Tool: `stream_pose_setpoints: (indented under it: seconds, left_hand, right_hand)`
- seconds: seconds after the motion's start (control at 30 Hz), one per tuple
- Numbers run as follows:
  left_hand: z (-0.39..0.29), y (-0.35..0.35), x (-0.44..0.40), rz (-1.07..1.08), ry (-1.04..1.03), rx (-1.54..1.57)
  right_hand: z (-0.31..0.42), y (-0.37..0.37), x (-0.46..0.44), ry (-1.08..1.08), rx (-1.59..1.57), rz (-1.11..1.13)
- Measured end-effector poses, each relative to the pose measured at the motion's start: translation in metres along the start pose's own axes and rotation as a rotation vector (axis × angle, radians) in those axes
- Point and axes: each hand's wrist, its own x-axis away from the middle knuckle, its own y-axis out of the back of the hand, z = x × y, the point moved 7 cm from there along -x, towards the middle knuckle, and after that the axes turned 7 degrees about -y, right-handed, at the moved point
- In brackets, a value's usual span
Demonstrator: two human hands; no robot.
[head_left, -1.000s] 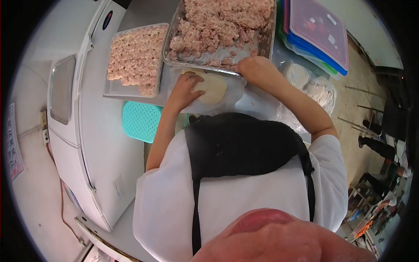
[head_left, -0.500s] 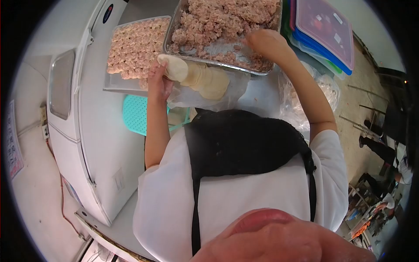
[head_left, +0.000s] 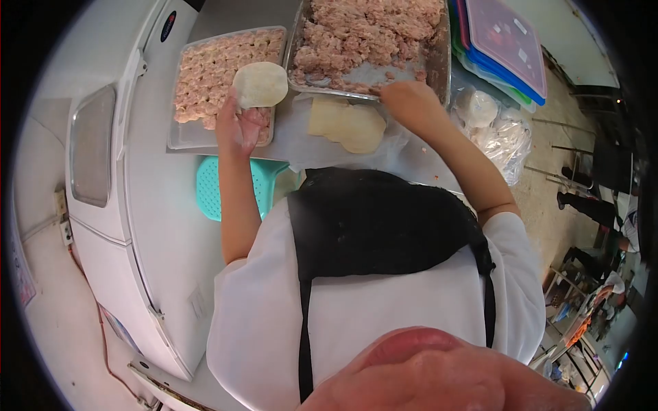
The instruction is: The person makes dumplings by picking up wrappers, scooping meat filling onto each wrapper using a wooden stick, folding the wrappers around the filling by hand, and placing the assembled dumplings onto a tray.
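Observation:
My left hand (head_left: 238, 129) is closed on the edge of a round, pale dumpling wrapper (head_left: 262, 84), which is held up flat above the near right corner of a plastic tray (head_left: 181, 142). Rows of meat-filled dumplings (head_left: 223, 68) sit in that tray. My right hand (head_left: 412, 106) is at the near edge of a metal pan (head_left: 329, 90) of ground meat filling (head_left: 370, 38). Its fingers curl downward, and whatever they may hold is hidden. Between the hands, more wrappers (head_left: 346, 125) lie overlapping on a clear plastic sheet.
Stacked coloured plastic lids (head_left: 510, 44) stand at the right, beyond a clear plastic bag (head_left: 508, 145) with pale contents. Below the table edge at left is a turquoise perforated stool (head_left: 212, 188). A white refrigerator (head_left: 161, 226) borders the left side. Other people are at far right.
My left hand has lifted a wrapper away from the stack, leftward over the dumpling tray. My right hand has moved down from inside the pan to its near edge.

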Motion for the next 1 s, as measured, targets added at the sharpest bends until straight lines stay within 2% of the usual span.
stream_pose_setpoints:
  seconds: [0.1,0.2,0.3,0.4,0.5,0.6,0.63,0.73,0.77,0.83,0.87,0.93,0.97,1.0]
  left_hand:
    - [-0.016,0.018,-0.008,0.057,-0.092,-0.283]
    - [-0.025,0.036,-0.016,-0.033,-0.126,-0.259]
    - [-0.022,0.052,-0.026,-0.054,-0.012,-0.126]
    - [-0.006,0.039,-0.044,-0.023,-0.093,-0.222]
    - [0.032,0.013,-0.072,0.013,0.023,-0.196]
    - [0.072,-0.062,-0.072,0.175,0.196,-0.04]
    - [0.079,-0.087,-0.066,0.166,0.233,0.016]
    - [0.094,-0.137,-0.051,0.127,0.339,0.171]
    - [0.098,-0.143,-0.051,0.112,0.368,0.217]
    - [0.117,-0.138,-0.062,0.139,0.404,0.273]
    - [0.129,-0.121,-0.074,0.085,0.369,0.247]
    - [0.139,-0.101,-0.08,-0.035,0.299,0.192]
    - [0.143,-0.097,-0.08,-0.001,0.28,0.185]
    - [0.144,-0.097,-0.078,-0.001,0.281,0.147]
  right_hand:
    - [0.028,-0.019,-0.032,-0.005,-0.02,0.026]
    - [0.05,-0.018,-0.051,0.008,-0.079,-0.013]
    - [0.012,-0.054,-0.062,-0.141,-0.253,0.166]
    - [-0.004,-0.027,-0.042,-0.253,-0.657,0.269]
    - [-0.016,-0.002,-0.018,-0.441,-0.973,0.054]
    - [-0.022,0.016,-0.009,-0.497,-1.13,-0.108]
    - [-0.033,0.006,-0.007,-0.497,-1.16,-0.17]
    - [-0.028,0.01,-0.002,-0.492,-0.91,-0.414]
    - [-0.027,0.005,0.001,-0.519,-0.882,-0.294]
    - [-0.03,0.012,0.017,-0.389,-0.598,-0.322]
    - [-0.034,0.016,0.024,-0.317,-0.454,-0.332]
    - [-0.038,0.032,0.043,-0.36,-0.317,-0.183]
    - [-0.039,0.041,0.048,-0.378,-0.249,-0.105]
    - [-0.04,0.055,0.047,-0.378,-0.248,-0.172]
